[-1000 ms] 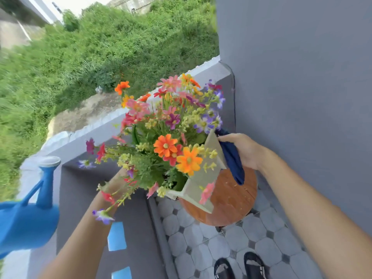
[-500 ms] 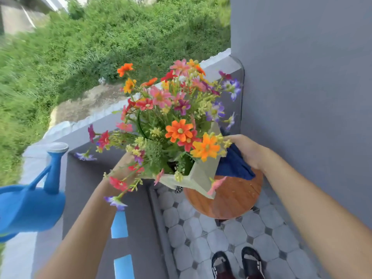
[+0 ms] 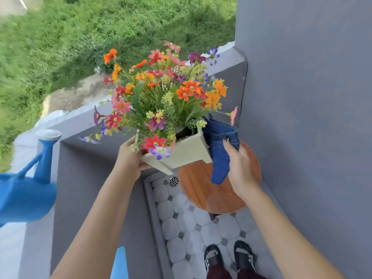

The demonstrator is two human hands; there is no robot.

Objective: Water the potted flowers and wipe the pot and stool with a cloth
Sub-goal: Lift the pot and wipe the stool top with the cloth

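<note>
1. The left hand (image 3: 130, 158) grips the pale square pot (image 3: 181, 152) by its left rim and wall, holding it tilted and lifted, with its lower corner out past the stool's edge toward 9 o'clock.
2. The right hand (image 3: 239, 168) is clenched on a folded blue cloth (image 3: 219, 150), pressed against the pot's right wall at 3 o'clock of the flowers (image 3: 165, 93).
3. The round wooden stool (image 3: 205, 190) sits directly beneath, at 6 o'clock of the pot, its top mostly bare.
4. The key relation: the cloth hand lies nearer the stool top, just above it; the pot's axis leans up toward 11 o'clock.
5. Judgement: pot-wiping is under way; the stool top comes next.
6. The blue watering can (image 3: 26, 190) rests on the ledge at 9 o'clock, well apart.
</note>
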